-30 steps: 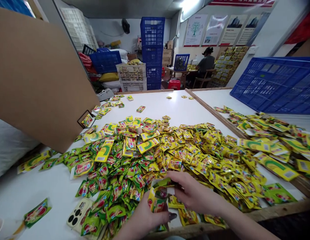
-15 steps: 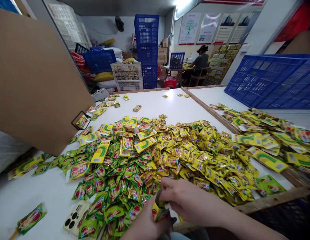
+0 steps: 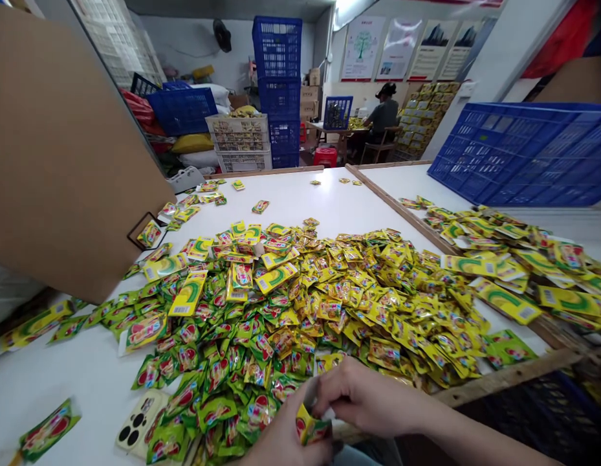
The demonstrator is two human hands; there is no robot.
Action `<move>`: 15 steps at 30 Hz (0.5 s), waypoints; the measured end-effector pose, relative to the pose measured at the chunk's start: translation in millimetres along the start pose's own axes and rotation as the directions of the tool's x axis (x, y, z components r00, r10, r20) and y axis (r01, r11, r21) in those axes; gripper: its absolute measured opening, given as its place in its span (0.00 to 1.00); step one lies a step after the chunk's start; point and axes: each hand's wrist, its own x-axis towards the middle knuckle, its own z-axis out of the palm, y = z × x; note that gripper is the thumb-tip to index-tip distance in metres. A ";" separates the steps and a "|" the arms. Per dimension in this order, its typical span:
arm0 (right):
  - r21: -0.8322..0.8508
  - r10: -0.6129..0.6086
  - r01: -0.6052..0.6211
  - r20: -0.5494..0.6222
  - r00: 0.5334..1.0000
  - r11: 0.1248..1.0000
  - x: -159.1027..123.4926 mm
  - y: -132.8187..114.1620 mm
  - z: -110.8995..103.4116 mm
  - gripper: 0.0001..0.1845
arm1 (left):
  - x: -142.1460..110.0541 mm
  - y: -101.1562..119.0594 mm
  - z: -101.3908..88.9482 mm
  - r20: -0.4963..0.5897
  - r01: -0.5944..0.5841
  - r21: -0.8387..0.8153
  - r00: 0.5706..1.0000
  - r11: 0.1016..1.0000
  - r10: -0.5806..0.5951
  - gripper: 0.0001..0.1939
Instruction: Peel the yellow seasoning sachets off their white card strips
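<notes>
Yellow carton [image 3: 308, 430] is clamped in left hand [image 3: 286, 432], near heaped packets [image 3: 378, 304] | right hand [image 3: 356, 393] is placed at its mouth, grip hidden | judged light, thin-walled (easily crushed), best held by sides

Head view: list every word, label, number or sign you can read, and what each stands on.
No word or number reads clearly.
Small box in the left hand: lettering blurred, partly covered.
Yellow boxes: barcodes show, digits too small.
Green packets, yellow packets: bright lettering, too blurred.
Four wall posters: print too small.
Brown cartons at the back: marks too small.
</notes>
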 end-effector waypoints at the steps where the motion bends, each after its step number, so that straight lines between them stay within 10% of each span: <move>1: 0.028 0.030 -0.030 0.024 0.999 0.999 -2.3 -1.9 -1.4 0.16 | -0.1 -0.2 0.4 0.014 -0.021 0.010 1.000 1.000 0.021 0.31; 7: 0.112 0.082 -0.086 0.033 0.996 0.990 -9.0 -10.1 0.4 0.11 | 0.3 3.0 -0.4 -0.053 0.007 0.258 0.999 0.966 0.007 0.38; 12: 0.481 0.418 -0.378 0.027 0.908 0.791 -4.7 0.8 34.3 0.11 | 1.7 8.8 -4.0 -0.182 0.059 0.455 0.983 0.889 0.028 0.43; 15: 0.326 0.341 -0.252 -0.254 0.905 0.911 -6.7 5.5 45.7 0.09 | 3.4 8.9 -4.6 -0.208 0.027 0.385 0.976 0.922 0.058 0.43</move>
